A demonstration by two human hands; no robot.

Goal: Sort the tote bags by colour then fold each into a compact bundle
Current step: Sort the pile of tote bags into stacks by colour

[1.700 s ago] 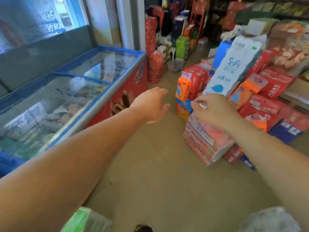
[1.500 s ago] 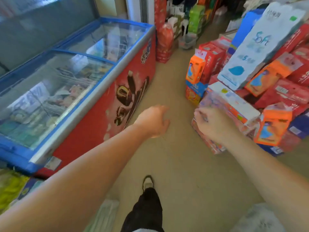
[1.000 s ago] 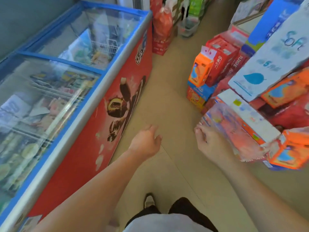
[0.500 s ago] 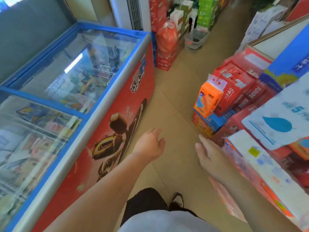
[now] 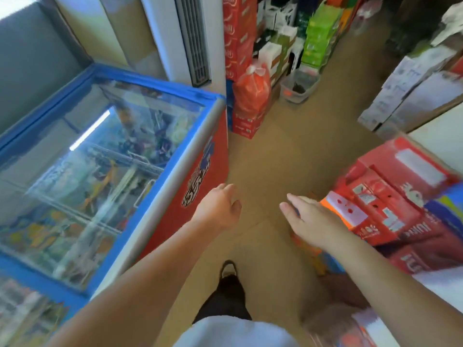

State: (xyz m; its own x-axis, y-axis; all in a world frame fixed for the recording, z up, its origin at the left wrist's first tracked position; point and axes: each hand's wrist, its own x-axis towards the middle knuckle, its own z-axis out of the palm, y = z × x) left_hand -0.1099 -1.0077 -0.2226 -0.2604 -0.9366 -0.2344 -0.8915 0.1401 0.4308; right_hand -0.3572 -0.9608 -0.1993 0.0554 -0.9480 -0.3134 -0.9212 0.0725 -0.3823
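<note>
Left hand (image 5: pixel 220 209) just right of chest freezer (image 5: pixel 208 171): fingers loosely curled, empty. Right hand (image 5: pixel 313 221) farther right, beside red cartons (image 5: pixel 390 196): fingers straight, empty.

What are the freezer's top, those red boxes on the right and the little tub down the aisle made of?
Freezer top: glass panes, glossy; the goods inside show through and a light strip reflects off it. Its blue frame looks like plastic, though it could be painted metal.
Red boxes: probably printed cardboard, with matte faces and folded edges and flaps.
Tub: apparently clear plastic, with translucent walls.
</note>
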